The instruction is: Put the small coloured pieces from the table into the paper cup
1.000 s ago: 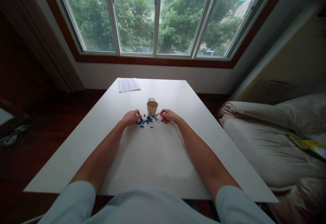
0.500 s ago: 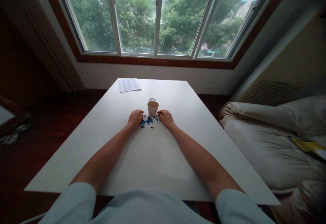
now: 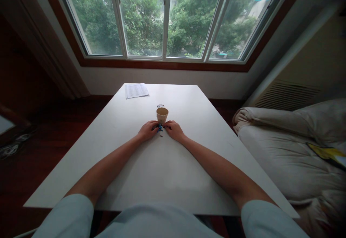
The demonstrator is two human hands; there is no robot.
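A tan paper cup (image 3: 162, 115) stands upright on the white table (image 3: 162, 180). Just in front of it lies a small heap of tiny blue and dark pieces (image 3: 160, 127), too small to name. My left hand (image 3: 148, 130) rests on the table at the heap's left side, open, its fingers stretched toward the pieces and partly covering them. From the right, my right hand (image 3: 174, 129) reaches to the heap, also open, fingertips close to the cup's base. One dark piece (image 3: 161, 135) lies apart, nearer to me.
Behind the cup is a thin dark loop (image 3: 160, 106) on the table. Printed paper sheets (image 3: 137, 90) lie at the far left corner. A cushioned sofa (image 3: 270, 158) stands right of the table, and a window (image 3: 164, 21) is beyond it.
Both hands have moved inward toward each other. The scattered pieces are now drawn into a narrower heap between them, while the cup has stayed in place.
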